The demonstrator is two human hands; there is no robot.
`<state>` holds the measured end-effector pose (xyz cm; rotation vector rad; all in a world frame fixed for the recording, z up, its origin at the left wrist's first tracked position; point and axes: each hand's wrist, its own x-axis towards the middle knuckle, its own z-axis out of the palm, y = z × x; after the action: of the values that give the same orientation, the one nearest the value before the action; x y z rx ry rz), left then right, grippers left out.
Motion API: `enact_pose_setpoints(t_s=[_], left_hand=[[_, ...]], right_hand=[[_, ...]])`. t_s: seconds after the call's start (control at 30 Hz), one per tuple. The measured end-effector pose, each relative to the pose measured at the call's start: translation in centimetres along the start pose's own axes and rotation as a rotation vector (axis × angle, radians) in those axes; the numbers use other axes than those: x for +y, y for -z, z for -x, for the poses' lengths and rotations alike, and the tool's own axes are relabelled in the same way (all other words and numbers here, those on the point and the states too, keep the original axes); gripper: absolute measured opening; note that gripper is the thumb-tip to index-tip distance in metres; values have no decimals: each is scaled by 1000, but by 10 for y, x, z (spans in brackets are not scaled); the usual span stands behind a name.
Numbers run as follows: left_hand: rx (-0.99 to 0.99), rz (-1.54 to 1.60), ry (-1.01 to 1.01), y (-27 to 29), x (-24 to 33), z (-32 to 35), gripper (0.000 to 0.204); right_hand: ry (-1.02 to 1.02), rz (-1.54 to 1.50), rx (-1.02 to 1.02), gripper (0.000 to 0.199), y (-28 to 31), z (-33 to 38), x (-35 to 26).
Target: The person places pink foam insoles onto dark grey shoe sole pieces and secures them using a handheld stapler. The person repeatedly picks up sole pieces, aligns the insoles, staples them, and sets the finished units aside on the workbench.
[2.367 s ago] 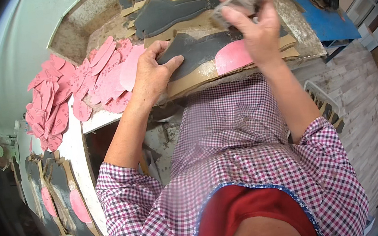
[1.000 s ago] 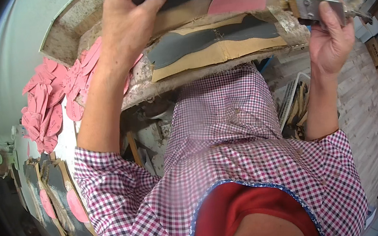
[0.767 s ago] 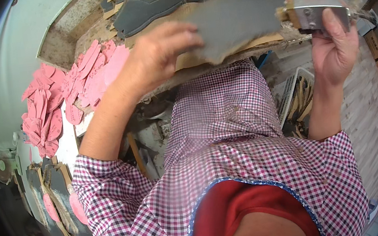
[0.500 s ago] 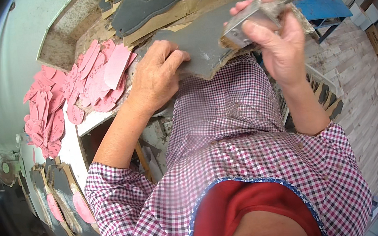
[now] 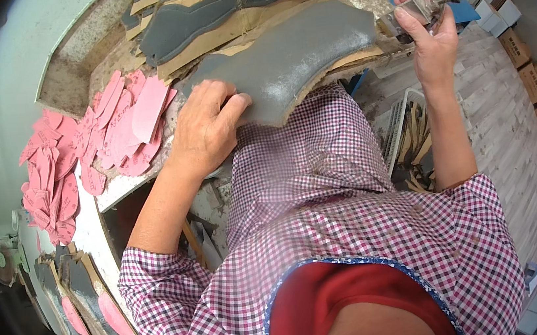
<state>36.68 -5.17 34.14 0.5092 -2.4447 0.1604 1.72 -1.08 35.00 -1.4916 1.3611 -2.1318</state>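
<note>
My left hand (image 5: pixel 207 127) presses flat on the left end of a large grey sole-shaped sheet (image 5: pixel 299 55), which lies at the near edge of the workbench and looks shiny with glue in its middle. My right hand (image 5: pixel 429 37) is raised off the sheet's right end and grips a flat glue brush (image 5: pixel 419 10) with a metal ferrule. Behind the grey sheet lie more grey cut sheets on brown card (image 5: pixel 224 10).
Piles of pink insole pieces (image 5: pixel 121 124) cover the bench to the left, more pink insole pieces (image 5: pixel 49 186) further left. Grey and pink pieces on card (image 5: pixel 92 306) stand at lower left. A white crate of scraps (image 5: pixel 407 138) sits under the bench on the right; cardboard boxes (image 5: pixel 532 65) beyond.
My left hand lifted a grey sheet off the stack and laid it at the near edge. My right hand brushed over it, then swung away to the right with the brush.
</note>
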Motion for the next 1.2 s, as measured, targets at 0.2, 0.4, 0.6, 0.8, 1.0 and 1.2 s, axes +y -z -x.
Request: enact_pose_setpoints(t_s=[0.2, 0.4, 0.6, 0.8, 1.0, 1.2], left_hand=[[-28, -55, -37, 4, 1, 1, 30], [-74, -113, -48, 6, 5, 2, 28], [-32, -86, -55, 0, 3, 8, 25], [6, -20, 156, -6, 0, 15, 52], [142, 215, 569, -12, -14, 4, 32], [422, 581, 877, -4, -38, 4, 27]], right_hand=[[-32, -145, -214, 37, -68, 20, -25], [0, -299, -323, 35, -112, 22, -44], [51, -51, -139, 41, -58, -23, 8], [-11, -354, -29, 38, -32, -18, 6], [-158, -640, -18, 31, -27, -8, -3], [-451, -965, 33, 30, -33, -6, 0]])
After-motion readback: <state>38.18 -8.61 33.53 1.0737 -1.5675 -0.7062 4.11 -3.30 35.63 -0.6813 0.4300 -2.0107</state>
